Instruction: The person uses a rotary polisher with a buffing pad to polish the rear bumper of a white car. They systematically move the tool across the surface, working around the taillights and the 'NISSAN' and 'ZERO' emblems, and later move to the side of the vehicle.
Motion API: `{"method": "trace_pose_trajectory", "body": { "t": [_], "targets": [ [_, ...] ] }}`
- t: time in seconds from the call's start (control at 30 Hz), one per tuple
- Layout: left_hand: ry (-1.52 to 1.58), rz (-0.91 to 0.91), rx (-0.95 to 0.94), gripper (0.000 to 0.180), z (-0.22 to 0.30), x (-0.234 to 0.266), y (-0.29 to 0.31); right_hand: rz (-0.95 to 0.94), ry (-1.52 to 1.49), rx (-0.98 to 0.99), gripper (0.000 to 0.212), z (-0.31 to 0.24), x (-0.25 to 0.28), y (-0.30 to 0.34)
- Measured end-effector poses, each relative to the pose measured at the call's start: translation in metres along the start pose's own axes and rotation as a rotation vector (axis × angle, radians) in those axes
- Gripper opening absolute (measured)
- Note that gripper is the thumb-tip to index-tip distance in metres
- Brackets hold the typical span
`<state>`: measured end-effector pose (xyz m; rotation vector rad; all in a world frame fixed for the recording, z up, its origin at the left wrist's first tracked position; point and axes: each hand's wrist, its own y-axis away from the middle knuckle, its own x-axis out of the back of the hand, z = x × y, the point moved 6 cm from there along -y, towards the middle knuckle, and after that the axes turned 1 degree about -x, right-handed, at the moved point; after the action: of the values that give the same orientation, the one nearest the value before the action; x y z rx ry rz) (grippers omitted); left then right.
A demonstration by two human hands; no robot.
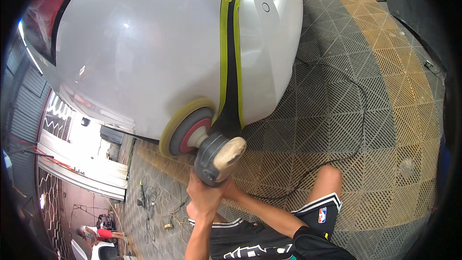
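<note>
A grey power polisher (208,156) is held out in front of me, its beige-capped head toward me. My left hand (204,196) wraps around its body from the near side. My right hand (231,189) meets the tool just to the right; its fingers are mostly hidden behind the polisher. The round yellow foam pad (166,137), on a grey and red backing, lies edge-on against the lower part of a glossy white car panel (139,53). Yellow-green masking tape (224,43) borders a dark gap beside the pad.
The white bumper (264,62) continues right of the tape. A black cable (363,110) curves over the grey and tan grid floor tiles (332,115). More tangled cords (151,207) lie at lower left. Farther off, a person in red shorts (103,233) is near a white vehicle.
</note>
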<state>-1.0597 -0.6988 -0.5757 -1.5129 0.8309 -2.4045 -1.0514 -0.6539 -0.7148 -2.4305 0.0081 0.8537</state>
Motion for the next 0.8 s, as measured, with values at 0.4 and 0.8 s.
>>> {"method": "trace_pose_trajectory", "body": {
  "t": [0.4, 0.8],
  "targets": [
    [-0.155, -0.104, 0.02, 0.084, 0.054, 0.012, -0.003, 0.06, -0.174, -0.087, 0.055, -0.033, 0.02, -0.004],
    [0.466, -0.369, -0.05, 0.098, 0.075, -0.003, -0.023, 0.115, -0.329, -0.001, 0.073, -0.128, 0.06, -0.026]
  ]
}}
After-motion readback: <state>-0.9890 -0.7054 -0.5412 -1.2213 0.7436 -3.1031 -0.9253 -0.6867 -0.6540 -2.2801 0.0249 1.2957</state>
